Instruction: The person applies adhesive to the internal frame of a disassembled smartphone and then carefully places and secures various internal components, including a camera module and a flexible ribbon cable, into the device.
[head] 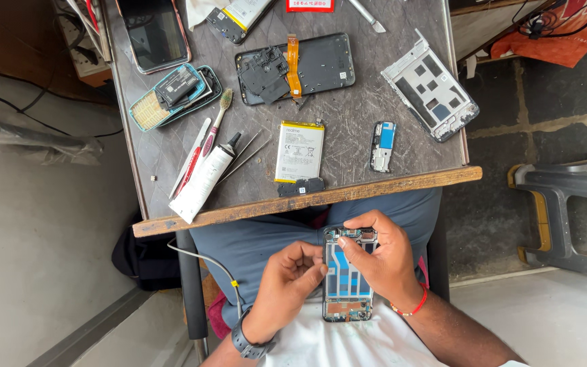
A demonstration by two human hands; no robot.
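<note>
Low in the frame, below the scratched grey bench (348,122), our right hand (382,261) pinches the opened blue-and-silver phone frame (346,285) over our lap, left hand (287,282) curled, steadying its edge; careful fingertip work looks due next.

I see a bench (348,129) topped with scratched, dull grey metal and edged in rough bare wood. The battery (299,151) looks like matt white foil, the tube (205,178) smooth white plastic, the phone screen (153,32) glossy glass.
</note>
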